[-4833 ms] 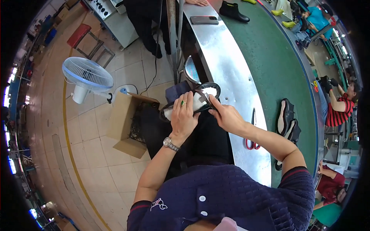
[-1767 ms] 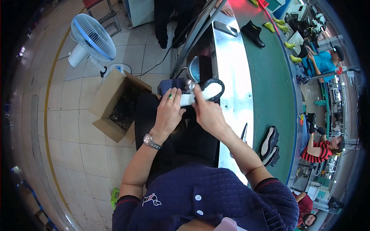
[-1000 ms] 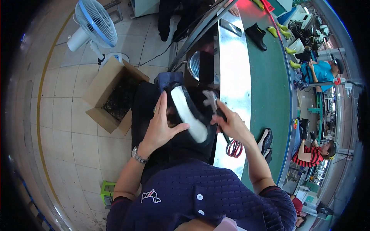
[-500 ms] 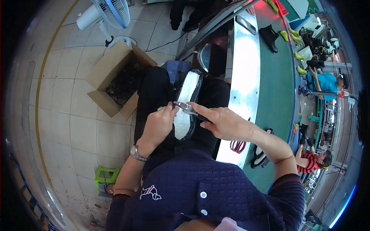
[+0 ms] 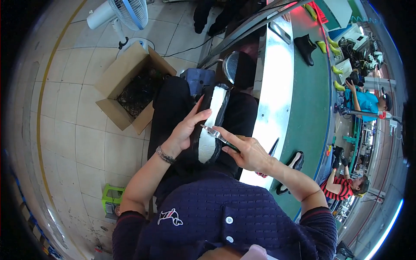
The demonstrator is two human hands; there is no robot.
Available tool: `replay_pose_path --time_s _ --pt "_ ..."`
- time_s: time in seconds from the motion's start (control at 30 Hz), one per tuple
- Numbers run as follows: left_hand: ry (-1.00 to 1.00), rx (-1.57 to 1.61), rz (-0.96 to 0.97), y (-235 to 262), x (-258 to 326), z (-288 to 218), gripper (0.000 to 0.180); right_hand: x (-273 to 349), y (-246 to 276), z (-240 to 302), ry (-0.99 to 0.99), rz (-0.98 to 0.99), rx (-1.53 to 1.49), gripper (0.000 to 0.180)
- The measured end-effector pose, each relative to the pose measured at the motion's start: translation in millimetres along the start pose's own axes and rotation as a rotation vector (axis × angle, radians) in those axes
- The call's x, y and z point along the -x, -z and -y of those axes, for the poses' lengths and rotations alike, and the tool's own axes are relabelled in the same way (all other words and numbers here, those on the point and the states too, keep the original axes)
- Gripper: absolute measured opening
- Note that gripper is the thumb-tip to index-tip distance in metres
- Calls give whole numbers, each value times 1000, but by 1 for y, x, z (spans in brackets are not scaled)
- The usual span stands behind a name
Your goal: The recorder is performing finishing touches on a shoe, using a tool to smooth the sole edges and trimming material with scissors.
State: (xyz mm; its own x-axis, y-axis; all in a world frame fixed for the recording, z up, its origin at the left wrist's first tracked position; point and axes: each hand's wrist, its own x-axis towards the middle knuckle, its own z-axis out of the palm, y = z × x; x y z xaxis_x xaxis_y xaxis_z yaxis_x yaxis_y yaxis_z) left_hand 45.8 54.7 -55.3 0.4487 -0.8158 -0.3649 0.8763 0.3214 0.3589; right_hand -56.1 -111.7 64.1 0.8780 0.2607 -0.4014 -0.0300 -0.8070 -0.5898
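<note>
— Where is the shoe?

— The shoe [image 5: 212, 123] lies sole up along the person's lap, its white insole facing the camera and its black edge around it, toe pointing far, toward the silver bench edge [image 5: 271, 104].

— What are the hands doing?

— The left hand [image 5: 186, 130] is mostly open, fingers stretched and pressed against the shoe's left side, steadying it. The right hand [image 5: 247, 151] is curled closed around a small tool [image 5: 216, 134], whose metal tip rests on the white insole near the middle of the shoe.

— And round about?

— On the floor to the left, a cardboard box [image 5: 134, 93] stands open with dark scraps inside, and a fan [image 5: 123, 13] is just beyond it. To the right runs a green belt [image 5: 312, 95] with a black shoe [image 5: 305, 43] far along it and another black shoe [image 5: 292, 167] nearer. Red-handled scissors [image 5: 268, 156] lie on the bench edge just behind the right hand.
</note>
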Motion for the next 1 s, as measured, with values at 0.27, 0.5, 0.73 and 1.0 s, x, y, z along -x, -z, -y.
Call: replay_pose_path --time_s 0.27,0.5,0.73,1.0 --pt "-53 -319 -40 -6 4 -10 81 -38 76 17 194 -191 216 67" --pt "-40 -343 -46 -6 10 -15 79 -57 67 -6 35 56 535 69" --pt "46 -320 8 -3 7 -21 85 -54 54 -7 4 20 398 67" --pt "99 -352 31 -4 12 -28 102 -50 42 4 48 19 393 67"
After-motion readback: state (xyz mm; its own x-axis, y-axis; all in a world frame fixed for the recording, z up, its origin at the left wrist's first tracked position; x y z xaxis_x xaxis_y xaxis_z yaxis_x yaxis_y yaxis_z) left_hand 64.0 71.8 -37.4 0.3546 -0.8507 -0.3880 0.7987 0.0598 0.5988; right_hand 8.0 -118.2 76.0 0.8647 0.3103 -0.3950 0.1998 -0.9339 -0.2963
